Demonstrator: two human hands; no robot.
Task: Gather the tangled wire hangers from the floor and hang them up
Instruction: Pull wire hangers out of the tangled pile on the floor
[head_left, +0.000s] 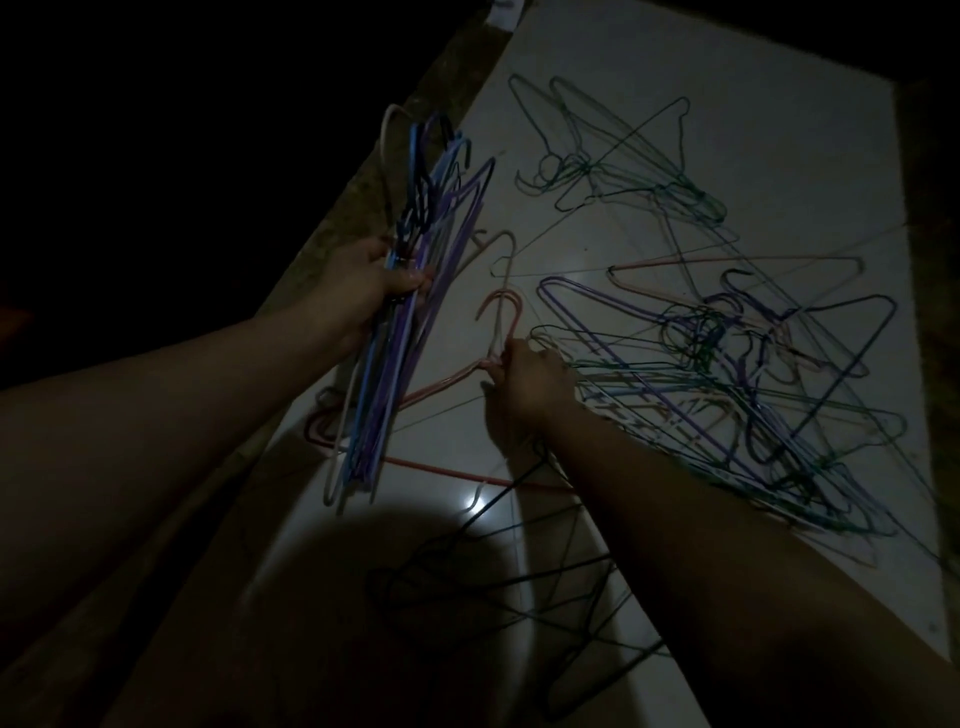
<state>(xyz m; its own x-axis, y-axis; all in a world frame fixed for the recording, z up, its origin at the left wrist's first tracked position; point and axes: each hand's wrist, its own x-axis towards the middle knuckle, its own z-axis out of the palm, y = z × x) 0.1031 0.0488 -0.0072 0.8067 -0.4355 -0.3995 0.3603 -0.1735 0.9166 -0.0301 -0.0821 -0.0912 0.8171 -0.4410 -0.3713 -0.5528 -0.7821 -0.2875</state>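
wire hangers (727, 389) litter pale glossy floor (779, 130); left grip (363, 291) holds bundle (441, 208), right grip (524, 384) pinches pink hanger (447, 471).

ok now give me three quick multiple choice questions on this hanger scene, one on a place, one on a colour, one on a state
1. Where do the green hangers lie?
A) at the far end of the floor
B) hung on a rail
C) in a box

2. What colour is the hanger the right hand pinches?
A) green
B) pink
C) black

3. What is the left hand doing?
A) pressing flat on the floor
B) hanging empty
C) gripping a bundle of hangers

1 A: they sprawl on the tile beyond both hands.
2 B: the pink hanger runs from its fingertips.
3 C: its fingers curl round blue and purple wires.
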